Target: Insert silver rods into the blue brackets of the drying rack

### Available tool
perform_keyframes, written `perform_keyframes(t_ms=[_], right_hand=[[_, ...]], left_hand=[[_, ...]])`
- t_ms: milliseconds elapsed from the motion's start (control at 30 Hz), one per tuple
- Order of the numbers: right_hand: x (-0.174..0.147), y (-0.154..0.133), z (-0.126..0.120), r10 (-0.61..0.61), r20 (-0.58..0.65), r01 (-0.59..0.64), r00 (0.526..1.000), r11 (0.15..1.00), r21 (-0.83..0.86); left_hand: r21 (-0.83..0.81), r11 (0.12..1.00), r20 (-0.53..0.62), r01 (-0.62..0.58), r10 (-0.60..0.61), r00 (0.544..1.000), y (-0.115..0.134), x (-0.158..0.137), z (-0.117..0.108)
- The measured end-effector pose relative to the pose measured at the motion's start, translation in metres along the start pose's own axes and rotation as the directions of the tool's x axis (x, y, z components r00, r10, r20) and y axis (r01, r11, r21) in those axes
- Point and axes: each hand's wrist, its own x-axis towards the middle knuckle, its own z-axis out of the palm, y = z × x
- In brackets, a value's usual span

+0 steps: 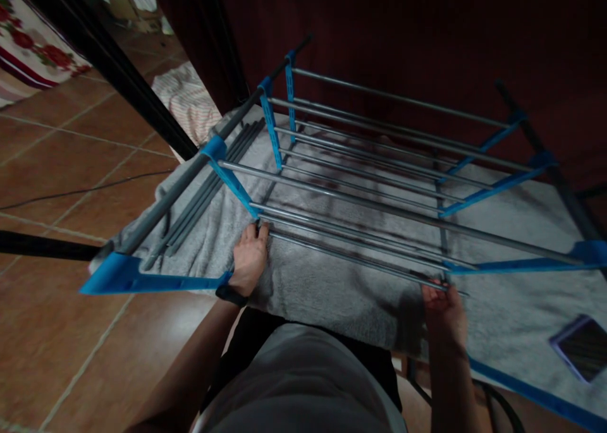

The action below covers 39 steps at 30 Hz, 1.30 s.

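Observation:
A rack of grey tubes, thin metal rods and blue plastic brackets [236, 186] stands on a grey blanket [327, 306]. At its near side, a metal rod [341, 254] runs from one of my hands to the other. My left hand [250, 256], with a dark band at the wrist, has its fingers closed at the rod's left end, below a blue bracket. The rod's right end is pinched in my right hand [446, 310], palm turned partly up. Some fingertips are hidden behind the rod and tubes.
Several loose grey tubes [208, 189] lie on the blanket at left. A phone-like dark object with a purple edge [582, 347] rests at right. Black poles [118, 79] cross the left side. A dark red curtain [403, 35] hangs behind; a cable [90, 189] crosses the tiled floor.

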Motion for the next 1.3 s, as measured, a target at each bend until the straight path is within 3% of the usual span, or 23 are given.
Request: perform_keyframes(t_ms=[933,1300], right_hand=[[0.001,0.005,-0.01,-0.05,0.088,0.051,0.995,0.999,-0.016],[-0.004,0.005,-0.005,-0.06,0.042,0.062,0.997,0.997,-0.046]], left_hand=[[-0.022,0.993,-0.076,-0.119,0.117,0.99,-0.005,-0.001,0.016],[-0.031,0.991,-0.091,-0.127,0.124,0.988,-0.006,-0.001,0.018]])
